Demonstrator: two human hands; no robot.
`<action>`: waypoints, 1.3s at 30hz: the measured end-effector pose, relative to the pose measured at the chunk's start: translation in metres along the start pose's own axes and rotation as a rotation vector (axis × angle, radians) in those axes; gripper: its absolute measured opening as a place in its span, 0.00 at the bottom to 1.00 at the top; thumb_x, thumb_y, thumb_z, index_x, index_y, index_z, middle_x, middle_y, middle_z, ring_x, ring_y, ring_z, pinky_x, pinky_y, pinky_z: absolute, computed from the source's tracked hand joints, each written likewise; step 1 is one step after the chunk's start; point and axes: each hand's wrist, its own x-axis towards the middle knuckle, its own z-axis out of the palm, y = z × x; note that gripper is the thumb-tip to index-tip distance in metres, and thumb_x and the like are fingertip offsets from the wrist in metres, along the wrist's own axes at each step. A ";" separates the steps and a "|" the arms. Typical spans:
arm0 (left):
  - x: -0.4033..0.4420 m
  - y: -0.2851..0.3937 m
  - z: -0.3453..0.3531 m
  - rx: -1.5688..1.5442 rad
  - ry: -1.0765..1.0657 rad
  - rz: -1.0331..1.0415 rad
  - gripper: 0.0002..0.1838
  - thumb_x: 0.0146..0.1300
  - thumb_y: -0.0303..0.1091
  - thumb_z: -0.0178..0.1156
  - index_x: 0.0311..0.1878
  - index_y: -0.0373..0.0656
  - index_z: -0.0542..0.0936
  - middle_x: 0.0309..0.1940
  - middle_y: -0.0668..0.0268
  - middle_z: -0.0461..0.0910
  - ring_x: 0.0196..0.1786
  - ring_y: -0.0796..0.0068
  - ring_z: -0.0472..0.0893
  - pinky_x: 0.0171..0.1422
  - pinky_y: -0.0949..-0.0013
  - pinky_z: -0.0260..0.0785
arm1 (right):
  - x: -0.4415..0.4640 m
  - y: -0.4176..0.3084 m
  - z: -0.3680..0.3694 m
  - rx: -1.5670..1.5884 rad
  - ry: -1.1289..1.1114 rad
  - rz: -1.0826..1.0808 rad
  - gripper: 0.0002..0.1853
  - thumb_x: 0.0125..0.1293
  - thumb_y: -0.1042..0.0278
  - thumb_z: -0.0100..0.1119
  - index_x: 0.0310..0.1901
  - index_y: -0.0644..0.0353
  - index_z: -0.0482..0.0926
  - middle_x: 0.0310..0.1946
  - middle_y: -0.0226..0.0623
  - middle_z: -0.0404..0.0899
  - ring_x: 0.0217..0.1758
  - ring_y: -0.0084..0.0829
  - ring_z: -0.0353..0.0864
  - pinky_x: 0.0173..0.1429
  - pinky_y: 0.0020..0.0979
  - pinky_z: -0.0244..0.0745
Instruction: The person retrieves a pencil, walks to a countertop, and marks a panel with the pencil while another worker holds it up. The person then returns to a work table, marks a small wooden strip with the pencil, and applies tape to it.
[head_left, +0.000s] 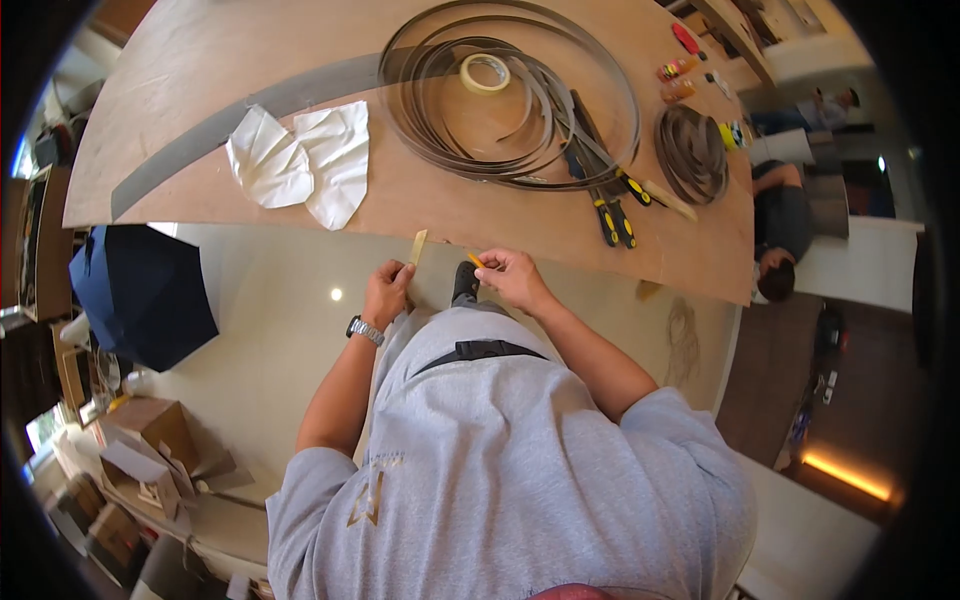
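Observation:
My left hand (386, 292) grips a short yellowish strip (419, 246) that points up toward the table's near edge. My right hand (508, 277) pinches a small orange-yellow stick, perhaps a pencil (476, 261), just off the same edge. Both hands are in front of my waist, apart from each other. On the wooden table (420, 205) beyond them lie crumpled white sheets (340, 150), a large coil of dark banding (440, 160) and a roll of tape (485, 74). Yellow-and-black handled tools (615, 222) rest near the coil's right side.
A smaller brown coil (690, 153) and bottles (677, 90) are at the table's right. A dark blue umbrella (145, 295) stands open on the floor at left, with a cardboard box (150, 430) below it. Two other people (783, 225) are at far right.

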 end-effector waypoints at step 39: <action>-0.243 0.015 0.317 -0.049 -0.880 -0.084 0.11 0.66 0.36 0.60 0.29 0.45 0.74 0.17 0.73 0.69 0.16 0.85 0.65 0.19 0.78 0.58 | -0.492 0.353 -0.027 0.693 1.179 0.034 0.19 0.68 0.67 0.55 0.60 0.61 0.76 0.35 0.35 0.83 0.26 0.21 0.76 0.31 0.26 0.75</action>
